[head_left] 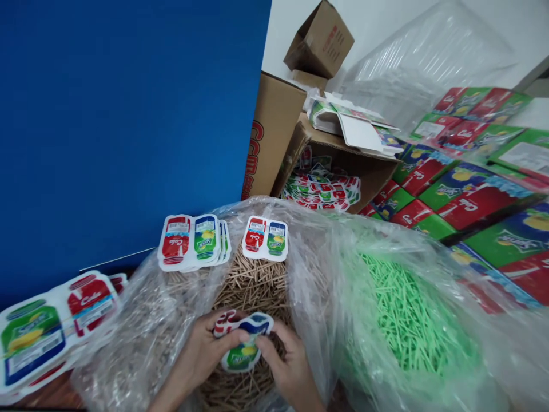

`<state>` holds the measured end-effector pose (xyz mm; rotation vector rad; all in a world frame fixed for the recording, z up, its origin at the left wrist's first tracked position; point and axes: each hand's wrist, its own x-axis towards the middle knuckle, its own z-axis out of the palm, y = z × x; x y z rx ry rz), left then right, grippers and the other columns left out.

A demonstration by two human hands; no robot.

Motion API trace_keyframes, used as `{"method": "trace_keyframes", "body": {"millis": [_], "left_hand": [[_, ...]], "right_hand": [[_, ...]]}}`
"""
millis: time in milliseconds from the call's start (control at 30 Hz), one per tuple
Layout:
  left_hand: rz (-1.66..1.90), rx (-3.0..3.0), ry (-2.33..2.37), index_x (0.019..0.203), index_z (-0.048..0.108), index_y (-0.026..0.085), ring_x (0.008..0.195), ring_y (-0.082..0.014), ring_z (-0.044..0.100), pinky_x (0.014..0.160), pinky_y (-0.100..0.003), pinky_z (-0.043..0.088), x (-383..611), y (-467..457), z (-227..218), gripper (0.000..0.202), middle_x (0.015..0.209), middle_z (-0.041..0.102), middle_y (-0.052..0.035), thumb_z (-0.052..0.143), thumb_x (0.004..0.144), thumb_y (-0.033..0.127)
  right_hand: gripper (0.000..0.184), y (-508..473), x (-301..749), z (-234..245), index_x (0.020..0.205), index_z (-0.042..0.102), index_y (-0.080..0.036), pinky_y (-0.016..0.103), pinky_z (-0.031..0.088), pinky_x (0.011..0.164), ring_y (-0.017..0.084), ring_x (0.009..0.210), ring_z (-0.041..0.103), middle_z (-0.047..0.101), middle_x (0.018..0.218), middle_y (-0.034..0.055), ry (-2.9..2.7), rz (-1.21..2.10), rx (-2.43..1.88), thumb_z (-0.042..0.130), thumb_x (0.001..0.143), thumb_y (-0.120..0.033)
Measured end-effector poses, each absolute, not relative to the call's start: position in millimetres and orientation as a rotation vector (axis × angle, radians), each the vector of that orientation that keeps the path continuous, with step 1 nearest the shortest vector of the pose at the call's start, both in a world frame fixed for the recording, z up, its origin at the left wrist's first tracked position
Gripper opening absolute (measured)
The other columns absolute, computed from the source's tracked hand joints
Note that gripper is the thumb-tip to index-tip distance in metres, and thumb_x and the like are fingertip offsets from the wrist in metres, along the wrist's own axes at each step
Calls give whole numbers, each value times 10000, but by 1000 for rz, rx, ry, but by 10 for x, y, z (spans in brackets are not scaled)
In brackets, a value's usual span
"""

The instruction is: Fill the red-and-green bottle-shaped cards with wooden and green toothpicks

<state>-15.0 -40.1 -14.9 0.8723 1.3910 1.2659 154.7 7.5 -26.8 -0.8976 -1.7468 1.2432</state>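
Observation:
Between my two hands is a double packet [242, 355] with a red cola half and a green-and-blue Sprite half, bent along its middle. My left hand [209, 343] pinches it near the fold, thumb on top. My right hand [288, 357] grips the right edge of the Sprite half. Both hands are over an open plastic bag of thin brown sticks [253, 286]. One flat double packet [265, 238] lies on the sticks just beyond. To its left, a small stack of double packets [193, 242] rests on the bag's plastic.
More packets [64, 326] are piled at the left. On the right is a bag of bright green sticks [412, 315]. Behind stand a carton [364, 163] holding many packets and stacked printed boxes [472, 189]. A blue panel [128, 114] rises at the left.

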Motion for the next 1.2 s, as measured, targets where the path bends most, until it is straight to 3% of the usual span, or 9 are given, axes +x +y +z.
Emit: {"method": "trace_keyframes", "body": {"millis": [133,267,433,667,800,900,1067,1200], "left_hand": [[1327,833,1341,997,713,167,851,-246,676,764,-294,533,-232,-433,-92,470,893,761,-52,772,589,393],[1369,863,1447,957,730,183,921,-247,659,831,-303,520,-360,-474,-87,358,991,741,-66,739,663,387],[1410,894,1436,941,736,193,821,-226,672,747,-291,547,-456,-501,-130,265,901,752,-42,710,723,341],[1518,726,1349,832,729,185,665,-171,674,633,-228,543,-514,-520,49,253,730,758,8,800,626,314],[1600,593,1397,772,715,175,624,-182,686,590,-245,554,-671,-516,171,299,680,757,7,832,561,353],[1579,554,1386,796,689,180,635,-204,699,591,-278,563,-820,-495,293,314,709,761,3,831,562,333],[1593,696,1398,887,657,190,742,-227,707,679,-318,560,-1054,-355,554,366,832,766,-14,808,571,292],[1672,777,1551,802,652,165,702,-231,702,661,-322,553,-1303,-128,626,373,748,760,-12,819,486,274]], "right_hand": [[189,134,1406,-264,761,724,-199,252,524,657,188,718,652,717,774,36,-1489,1214,-982,619,808,-349],[242,211,1284,-291,781,733,-195,267,526,634,193,706,645,721,791,39,-1238,1386,-1038,668,752,-426],[253,237,1184,-349,798,720,-195,212,473,566,147,614,588,679,676,-1,-1270,1524,-1009,654,778,-439],[252,245,1040,-272,907,704,-207,242,507,644,172,714,636,710,778,5,-1266,1782,-883,678,771,-418],[328,299,878,-58,967,683,-207,306,524,747,209,818,667,729,858,14,-1329,1993,-728,756,694,-373],[325,410,728,61,999,670,-204,347,516,787,213,826,672,732,889,16,-1362,2126,-596,738,711,-337],[313,701,391,177,954,671,-157,373,523,745,237,791,670,731,854,42,-1577,1827,-678,691,704,-344],[367,952,56,259,925,665,-147,372,536,711,240,730,679,733,800,43,-1613,1741,-716,702,659,-396]]}}
